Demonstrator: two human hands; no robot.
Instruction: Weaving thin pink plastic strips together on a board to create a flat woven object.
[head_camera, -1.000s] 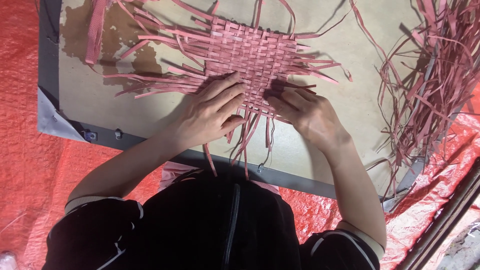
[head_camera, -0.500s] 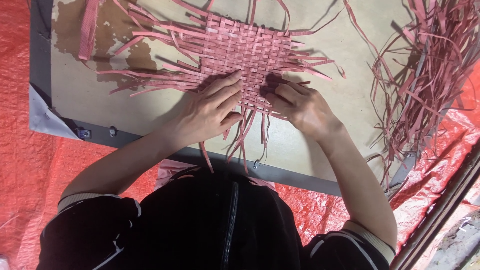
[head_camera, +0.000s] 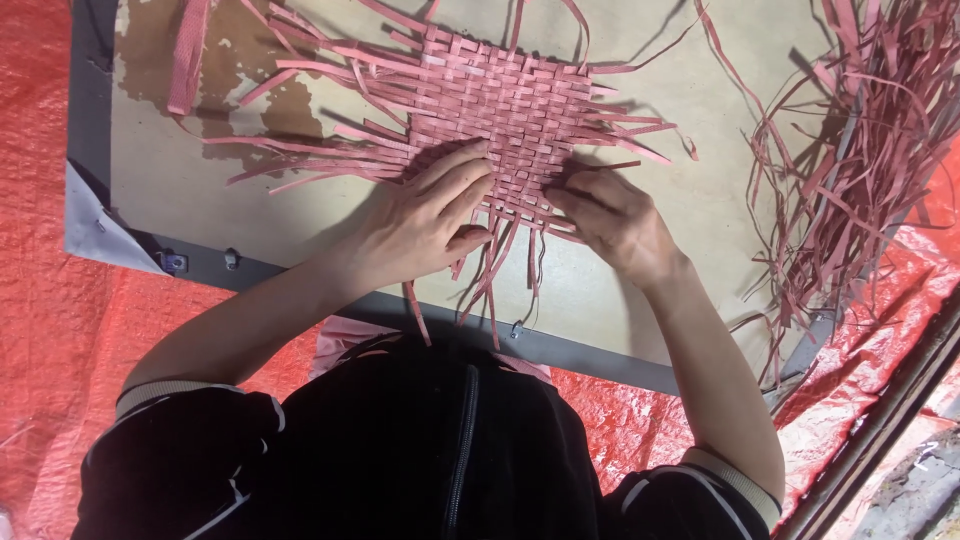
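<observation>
A half-woven mat of pink strips lies on a tan board, with loose strip ends fanning out on all sides. My left hand lies flat on the mat's near edge, fingers stretched over the weave and thumb tucked against hanging strip ends. My right hand is at the mat's near right corner, fingers curled and pinching a pink strip there. Both forearms reach up from my black top at the bottom of the view.
A heap of loose pink strips lies on the right of the board and spills over its edge. The board has a grey frame with small clips. Red tarpaulin covers the floor around it. A dark rail runs at the lower right.
Both hands stay at the mat's near edge. My right hand's fingers have shifted slightly along the strips, and the view has drifted a little.
</observation>
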